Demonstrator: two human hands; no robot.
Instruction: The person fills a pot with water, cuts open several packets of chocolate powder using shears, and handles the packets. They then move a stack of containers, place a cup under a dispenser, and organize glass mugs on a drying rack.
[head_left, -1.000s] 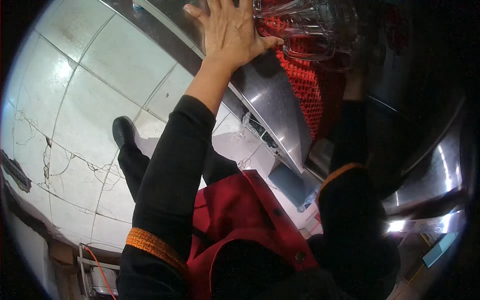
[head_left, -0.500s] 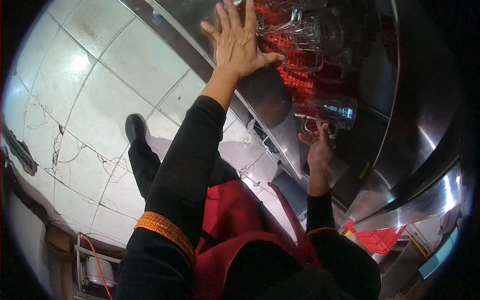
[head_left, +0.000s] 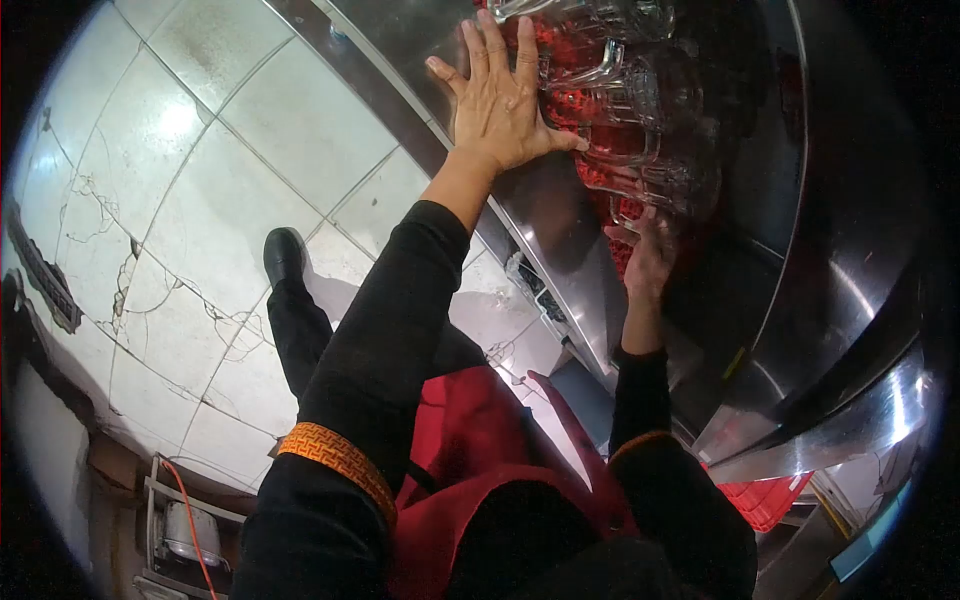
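Note:
Several clear glass mugs (head_left: 610, 95) lie on their sides in a row over a red openwork plastic surface (head_left: 622, 240). My left hand (head_left: 500, 115) is open beside the row, its fingers spread and its thumb pointing at the mugs; whether the thumb touches glass is hard to tell. Lower in the view, my right hand (head_left: 650, 258) is closed at the handle of the nearest glass mug (head_left: 680, 190). That mug lies close against the others, and its outline partly merges with theirs.
A shiny metal counter edge (head_left: 560, 270) runs diagonally beside the mugs. Curved polished metal (head_left: 850, 410) stands at the right. A red plastic crate (head_left: 765, 500) is at the lower right. The cracked white tile floor (head_left: 230, 260) spreads on the left.
My right hand has moved the glass mug up the view, closing the gap to the other mugs. My left hand stays spread beside them, while the whole view has shifted slightly.

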